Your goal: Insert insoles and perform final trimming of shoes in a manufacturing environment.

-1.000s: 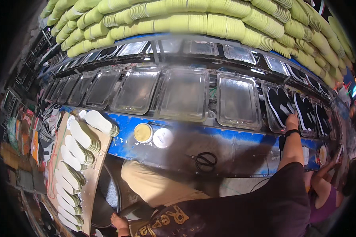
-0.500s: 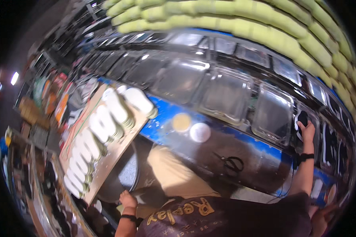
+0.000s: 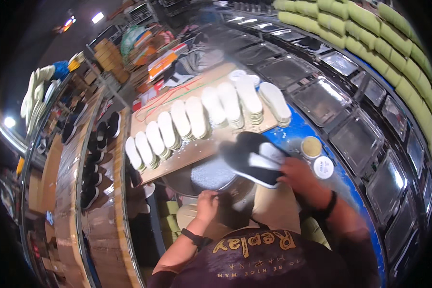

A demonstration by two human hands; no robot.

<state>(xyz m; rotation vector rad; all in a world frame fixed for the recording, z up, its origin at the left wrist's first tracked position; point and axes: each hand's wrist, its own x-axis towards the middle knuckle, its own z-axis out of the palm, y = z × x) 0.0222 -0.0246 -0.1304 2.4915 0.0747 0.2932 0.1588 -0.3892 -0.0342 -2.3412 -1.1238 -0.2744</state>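
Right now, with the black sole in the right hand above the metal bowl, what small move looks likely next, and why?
Probably lowering the black sole towards the metal bowl. The right hand holds the sole at its near end, just over the bowl's rim, while the left hand rests on the bowl's near edge, as if steadying it. The bowl holds pale grainy stuff; what it is cannot be told.

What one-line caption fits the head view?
Right hand holds a black shoe sole over a metal bowl gripped by the left hand.
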